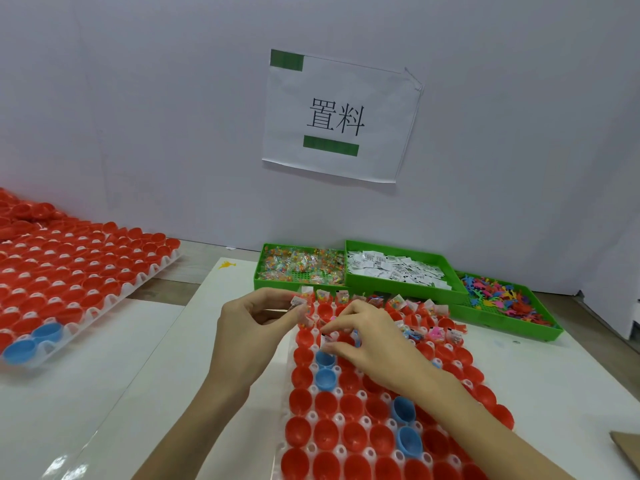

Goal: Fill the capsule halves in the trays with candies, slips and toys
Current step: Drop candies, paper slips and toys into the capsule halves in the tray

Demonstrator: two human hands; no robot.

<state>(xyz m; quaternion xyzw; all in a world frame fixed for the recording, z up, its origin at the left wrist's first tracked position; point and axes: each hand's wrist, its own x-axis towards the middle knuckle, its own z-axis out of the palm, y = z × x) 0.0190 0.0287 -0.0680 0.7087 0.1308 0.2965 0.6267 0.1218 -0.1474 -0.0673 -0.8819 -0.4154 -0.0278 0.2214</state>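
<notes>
A white tray (313, 416) of red and a few blue capsule halves lies in front of me. Its far rows hold candy packets, slips and small toys. My left hand (254, 327) pinches a few white slips (298, 302) over the tray's far left corner. My right hand (369, 336) pinches one slip (326, 338) just above a capsule half in the third row. Three green bins stand behind: candies (300, 263), slips (398, 268), toys (498, 297).
A second tray (138, 289) of red capsule halves, with two blue ones at its near end, lies at the left. A white wall with a paper sign (337, 116) closes the back. A yellow toy (227, 264) lies on the white sheet. Brown cardboard (627, 445) shows at the right edge.
</notes>
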